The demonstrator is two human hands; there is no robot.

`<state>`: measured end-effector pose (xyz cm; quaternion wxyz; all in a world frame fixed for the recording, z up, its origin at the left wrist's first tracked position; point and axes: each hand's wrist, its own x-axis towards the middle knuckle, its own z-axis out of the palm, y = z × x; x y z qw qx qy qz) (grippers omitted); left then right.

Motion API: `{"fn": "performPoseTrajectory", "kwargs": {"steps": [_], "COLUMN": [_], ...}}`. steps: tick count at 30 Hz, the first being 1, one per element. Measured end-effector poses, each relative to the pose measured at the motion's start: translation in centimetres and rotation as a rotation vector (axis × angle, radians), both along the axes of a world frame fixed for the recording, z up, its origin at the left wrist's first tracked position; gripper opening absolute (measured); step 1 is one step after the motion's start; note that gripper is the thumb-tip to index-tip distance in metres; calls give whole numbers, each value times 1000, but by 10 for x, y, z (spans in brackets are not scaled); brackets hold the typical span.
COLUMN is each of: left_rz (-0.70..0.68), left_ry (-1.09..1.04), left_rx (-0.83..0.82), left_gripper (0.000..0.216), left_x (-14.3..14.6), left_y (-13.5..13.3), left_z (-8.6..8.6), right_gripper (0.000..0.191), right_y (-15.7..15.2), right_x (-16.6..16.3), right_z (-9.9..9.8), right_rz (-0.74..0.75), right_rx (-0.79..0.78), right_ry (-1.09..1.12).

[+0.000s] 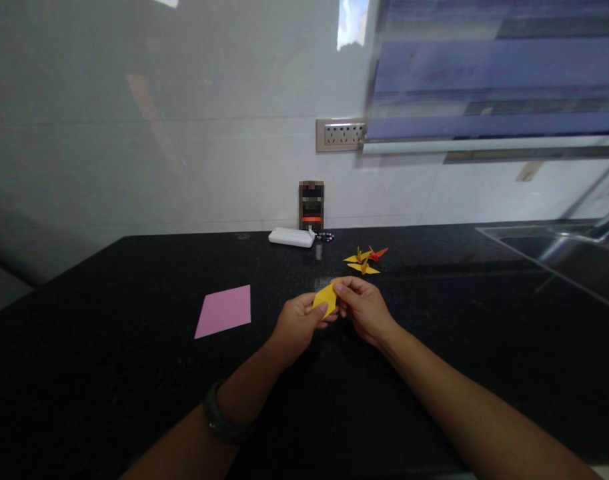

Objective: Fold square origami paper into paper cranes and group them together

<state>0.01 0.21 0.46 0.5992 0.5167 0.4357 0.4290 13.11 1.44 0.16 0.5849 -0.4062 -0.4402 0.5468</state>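
A small folded yellow paper (326, 297) is pinched between both hands over the black counter (109, 347). My left hand (299, 327) grips its lower left edge with thumb on top. My right hand (365, 308) pinches its upper right edge with closed fingers. A dark band circles my left wrist. Just beyond the hands lie finished paper cranes: two yellow paper cranes (362, 263) and an orange paper crane (378, 253).
A flat pink paper sheet (225, 310) lies to the left of my hands. At the back by the wall sit a white flat case (292, 237), a dark box (311, 205) and a wall socket (340, 135). A steel sink (559, 253) is at the far right.
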Motion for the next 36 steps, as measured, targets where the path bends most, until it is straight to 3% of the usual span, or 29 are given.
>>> {"fn": "performPoseTrajectory", "kwargs": {"steps": [11,22,29,36], "left_rz": [9,-1,34,-35], "left_ry": [47,108,124,177], "left_rx": [53,139,90,228], "left_gripper": [26,24,25,24], "left_x": [0,-1,1,-2], "left_y": [1,1,2,4], "left_z": [-3,-4,-4,-12], "right_gripper": [20,19,33,25], "right_y": [2,-1,-3,-5], "right_x": [4,1,-2,-5], "right_z": [-3,-1,1,3], "right_rz": [-100,-119,-51,-40], "right_rx": [130,188,107,40], "right_ry": [-312,-319,-170,-130]}}
